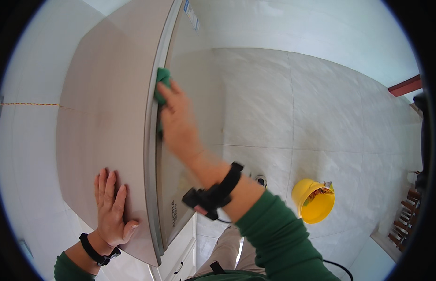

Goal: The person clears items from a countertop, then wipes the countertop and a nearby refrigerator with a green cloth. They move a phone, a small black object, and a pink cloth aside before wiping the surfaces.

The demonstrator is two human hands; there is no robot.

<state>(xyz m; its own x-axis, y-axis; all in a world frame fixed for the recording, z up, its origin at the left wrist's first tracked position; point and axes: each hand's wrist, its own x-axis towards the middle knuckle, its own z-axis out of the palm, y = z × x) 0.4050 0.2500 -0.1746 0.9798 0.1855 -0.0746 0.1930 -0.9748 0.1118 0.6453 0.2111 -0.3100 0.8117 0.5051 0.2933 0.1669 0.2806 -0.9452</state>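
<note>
A chest freezer fills the left and middle of the head view, its beige lid [109, 87] lying over a glossy front panel [193, 80] that bears a maker's name. My right hand [179, 119], slightly blurred, presses a folded green cloth [163, 86] against the seam just under the lid's edge strip. Part of the cloth is hidden under the fingers. Palm down and fingers spread, my left hand [111, 207] rests on the lid near its lower corner. Each wrist wears a black strap; the right one carries a small black device [207, 200].
On the tiled floor [256, 98], to the right, stands a yellow bucket [316, 202] with some crumpled waste in it. A white drawer cabinet [181, 260] adjoins the freezer below. A brown wooden rack [405, 221] is at the far right.
</note>
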